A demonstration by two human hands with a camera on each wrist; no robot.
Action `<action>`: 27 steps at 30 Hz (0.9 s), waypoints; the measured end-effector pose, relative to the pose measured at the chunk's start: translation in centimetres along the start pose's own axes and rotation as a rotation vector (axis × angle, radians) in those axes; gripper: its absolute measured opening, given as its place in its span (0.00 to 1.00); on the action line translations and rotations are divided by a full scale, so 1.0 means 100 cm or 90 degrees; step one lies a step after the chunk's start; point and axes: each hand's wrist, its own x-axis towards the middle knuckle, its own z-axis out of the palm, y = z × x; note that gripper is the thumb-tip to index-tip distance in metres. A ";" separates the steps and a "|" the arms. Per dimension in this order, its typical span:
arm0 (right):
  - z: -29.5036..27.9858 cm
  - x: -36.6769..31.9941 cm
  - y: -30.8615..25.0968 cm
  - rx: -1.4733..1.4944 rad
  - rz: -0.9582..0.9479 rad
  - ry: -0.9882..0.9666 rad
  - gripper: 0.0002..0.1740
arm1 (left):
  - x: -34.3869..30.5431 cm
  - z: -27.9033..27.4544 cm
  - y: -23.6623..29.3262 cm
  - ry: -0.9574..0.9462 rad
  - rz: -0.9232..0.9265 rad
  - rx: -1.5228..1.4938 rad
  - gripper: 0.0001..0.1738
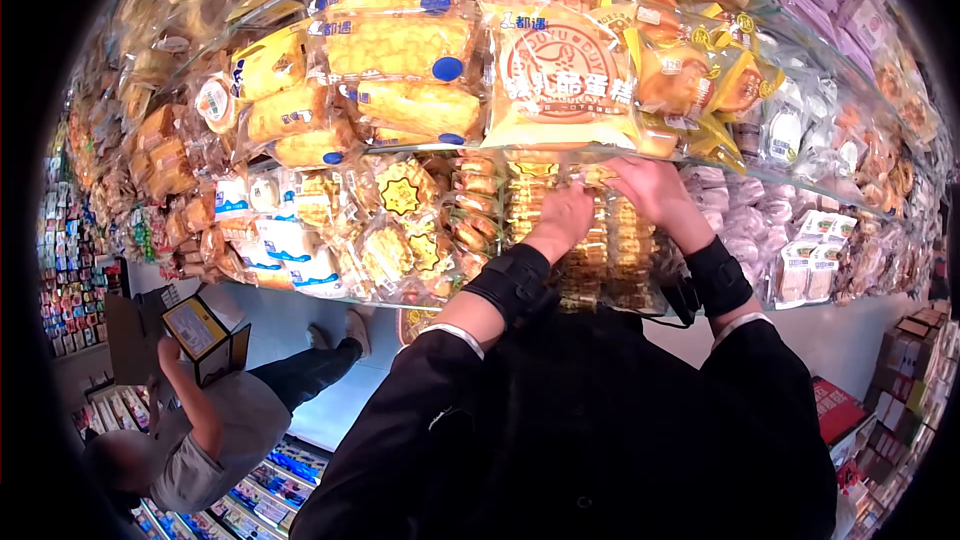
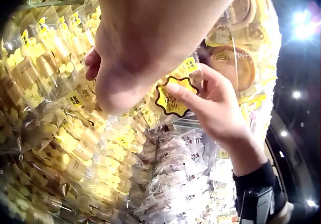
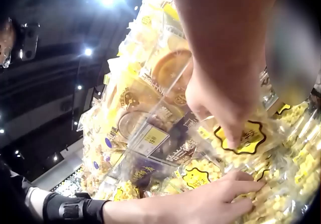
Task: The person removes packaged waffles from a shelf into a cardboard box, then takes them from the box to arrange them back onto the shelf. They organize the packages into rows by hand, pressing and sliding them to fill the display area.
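Note:
My right hand (image 1: 650, 190) pinches a clear snack packet (image 3: 251, 156) with a yellow star-shaped label (image 2: 173, 96). Its thumb lies over the label and the fingers go behind the packet. To the left of it, my left hand (image 1: 563, 218) touches the rows of small yellow snack packets (image 1: 610, 250) on the lower shelf. In the right wrist view the left hand's thumb and index finger (image 3: 243, 181) stand apart on these packets, with the fingertips partly hidden among them. Both wrists wear black straps.
A glass shelf edge (image 1: 430, 150) runs just above the hands, with large bagged cakes (image 1: 560, 75) over it. White packets (image 1: 735, 200) lie to the right of the rows. At the lower left, another person (image 1: 225, 420) holds an open cardboard box (image 1: 195, 330).

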 end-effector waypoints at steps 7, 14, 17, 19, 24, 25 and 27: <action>0.055 0.021 0.017 0.030 -0.091 0.071 0.16 | -0.003 0.014 0.003 0.056 0.001 -0.003 0.20; 0.062 0.025 0.024 0.020 -0.055 -0.084 0.11 | -0.004 -0.009 -0.006 0.015 0.027 -0.061 0.17; 0.060 0.022 0.027 0.049 -0.103 -0.032 0.10 | -0.006 -0.033 -0.017 0.054 0.017 -0.110 0.15; 0.050 0.014 0.022 0.074 -0.098 0.027 0.10 | -0.002 -0.038 -0.027 0.098 0.001 -0.150 0.14; 0.025 -0.021 -0.013 0.166 0.096 0.157 0.09 | 0.014 -0.028 -0.036 0.115 0.017 -0.107 0.20; 0.037 -0.020 -0.005 0.169 0.101 0.157 0.09 | 0.014 -0.030 -0.036 0.098 0.020 -0.083 0.21; 0.073 -0.007 0.026 0.358 0.101 -0.147 0.13 | 0.013 -0.030 -0.035 0.099 0.023 -0.067 0.23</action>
